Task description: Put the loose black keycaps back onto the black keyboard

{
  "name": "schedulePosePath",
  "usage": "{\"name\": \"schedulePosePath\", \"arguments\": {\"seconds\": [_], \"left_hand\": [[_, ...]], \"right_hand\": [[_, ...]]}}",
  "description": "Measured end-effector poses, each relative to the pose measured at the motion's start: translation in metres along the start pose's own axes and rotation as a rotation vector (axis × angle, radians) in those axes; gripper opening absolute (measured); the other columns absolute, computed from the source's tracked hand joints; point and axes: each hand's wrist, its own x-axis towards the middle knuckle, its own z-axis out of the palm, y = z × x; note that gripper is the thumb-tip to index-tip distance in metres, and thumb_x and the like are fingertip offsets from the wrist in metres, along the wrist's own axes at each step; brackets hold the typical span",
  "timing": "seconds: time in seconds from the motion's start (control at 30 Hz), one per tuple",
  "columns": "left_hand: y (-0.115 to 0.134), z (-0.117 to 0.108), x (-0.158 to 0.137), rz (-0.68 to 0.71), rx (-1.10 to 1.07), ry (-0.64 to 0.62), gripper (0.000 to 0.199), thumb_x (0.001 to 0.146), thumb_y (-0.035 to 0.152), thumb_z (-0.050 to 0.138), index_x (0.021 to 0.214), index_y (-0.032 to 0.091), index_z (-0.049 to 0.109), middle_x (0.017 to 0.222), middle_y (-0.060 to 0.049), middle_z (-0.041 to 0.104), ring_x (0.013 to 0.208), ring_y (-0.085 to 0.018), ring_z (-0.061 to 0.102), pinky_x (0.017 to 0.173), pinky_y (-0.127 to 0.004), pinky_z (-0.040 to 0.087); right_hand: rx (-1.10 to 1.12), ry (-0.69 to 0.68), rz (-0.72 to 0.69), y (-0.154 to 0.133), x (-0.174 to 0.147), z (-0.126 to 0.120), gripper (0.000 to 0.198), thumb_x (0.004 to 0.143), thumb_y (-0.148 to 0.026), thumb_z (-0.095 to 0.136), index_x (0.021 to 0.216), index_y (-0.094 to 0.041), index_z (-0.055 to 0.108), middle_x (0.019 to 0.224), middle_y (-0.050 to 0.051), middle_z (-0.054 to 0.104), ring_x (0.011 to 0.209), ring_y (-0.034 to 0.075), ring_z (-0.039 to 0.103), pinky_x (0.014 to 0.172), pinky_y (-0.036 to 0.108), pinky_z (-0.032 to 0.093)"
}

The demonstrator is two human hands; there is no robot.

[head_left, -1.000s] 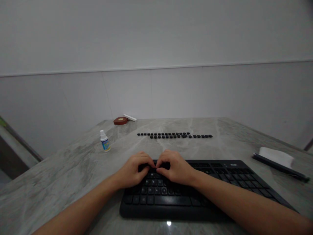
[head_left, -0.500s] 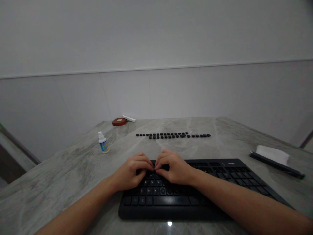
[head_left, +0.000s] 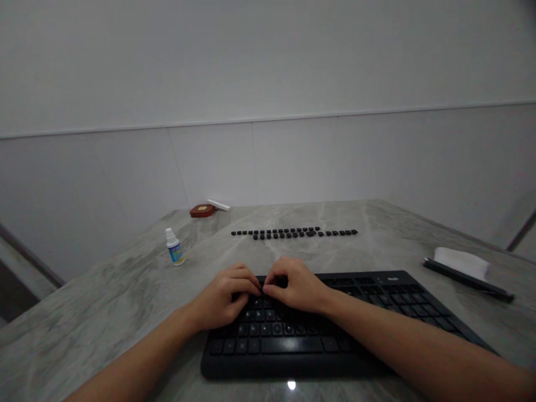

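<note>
A black keyboard (head_left: pixel 293 365) lies on the table in front of me. Over its upper left keys, my left hand (head_left: pixel 229 297) is closed, thumb and fingertips brought together near the back edge. My right hand (head_left: pixel 293 285) is closed in a pinch too, its fingertips almost meeting those of the left. Whatever lies between the fingertips is too small and hidden to name. Beyond the keyboard, loose black keycaps (head_left: pixel 281 235) are set out in two rows on the table.
A small white spray bottle (head_left: pixel 175 254) stands at the left. Farther back are a reddish-brown case (head_left: pixel 202 210) and a white strip (head_left: pixel 219 205). To the right, a black pen-like stick (head_left: pixel 469 281) lies against a white cloth or tissue (head_left: pixel 463 263). A wall (head_left: pixel 268 162) rises behind the grey marbled table (head_left: pixel 125 301).
The view has shifted slightly. Both hands stay at the same upper left keys, and the right fingers have shifted a little.
</note>
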Motion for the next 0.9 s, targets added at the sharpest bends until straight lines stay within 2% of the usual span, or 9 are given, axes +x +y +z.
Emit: {"name": "schedulePosePath", "arguments": {"seconds": [0.2,0.3,0.43,0.57,0.9], "left_hand": [[0.002,-0.001,0.002,-0.030,-0.002,0.006,0.030,0.082,0.002,0.046,0.096,0.018,0.068,0.092,-0.005,0.068,0.089,-0.019,0.058,0.081,-0.036,0.048],[0.005,-0.001,0.003,-0.126,0.002,0.004,0.023,0.085,0.009,0.052,0.099,0.019,0.067,0.092,-0.005,0.067,0.089,-0.018,0.058,0.081,-0.034,0.048],[0.011,0.003,0.006,-0.291,0.008,0.011,0.019,0.078,0.015,0.067,0.097,0.020,0.068,0.090,-0.002,0.066,0.089,-0.019,0.059,0.082,-0.034,0.047],[0.013,0.008,0.009,-0.417,-0.014,0.062,0.017,0.077,0.012,0.068,0.092,0.020,0.069,0.090,-0.002,0.068,0.088,-0.019,0.060,0.081,-0.033,0.047],[0.006,0.010,0.008,-0.414,-0.027,0.073,0.018,0.077,0.013,0.068,0.094,0.020,0.069,0.089,-0.001,0.068,0.085,-0.018,0.061,0.079,-0.031,0.048]], "right_hand": [[-0.011,-0.032,0.044,-0.001,0.001,0.000,0.008,0.074,-0.016,0.068,0.074,-0.019,0.075,0.072,0.002,0.071,0.073,0.015,0.061,0.070,0.027,0.044],[0.003,-0.038,0.075,-0.001,0.002,0.000,0.008,0.073,-0.017,0.068,0.074,-0.018,0.076,0.071,0.002,0.070,0.070,0.014,0.060,0.066,0.025,0.044],[0.010,-0.045,0.105,-0.001,0.002,0.000,0.006,0.072,-0.018,0.069,0.073,-0.018,0.075,0.069,0.002,0.069,0.067,0.014,0.059,0.061,0.023,0.042],[0.022,-0.041,0.124,0.000,0.002,0.001,0.006,0.071,-0.017,0.069,0.072,-0.017,0.075,0.068,0.002,0.068,0.067,0.014,0.058,0.060,0.023,0.041],[0.028,-0.040,0.108,-0.001,0.003,0.000,0.005,0.072,-0.016,0.069,0.073,-0.017,0.074,0.067,0.001,0.068,0.065,0.013,0.057,0.059,0.023,0.040]]}}
